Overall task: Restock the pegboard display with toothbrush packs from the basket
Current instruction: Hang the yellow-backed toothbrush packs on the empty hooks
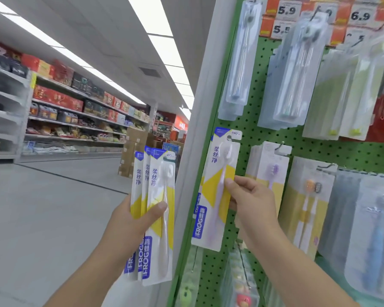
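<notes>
My right hand pinches a white-and-yellow toothbrush pack with a lilac brush, held flat against the green pegboard. The pack's hang hole sits at a peg near its top edge. My left hand grips a fanned stack of three matching packs to the left of the white shelf post, away from the board. The basket is out of view.
Other toothbrush packs hang on hooks above and to the right, with another pack just behind my right hand. Price tags line the top. A store aisle with stocked shelves and cardboard boxes opens on the left.
</notes>
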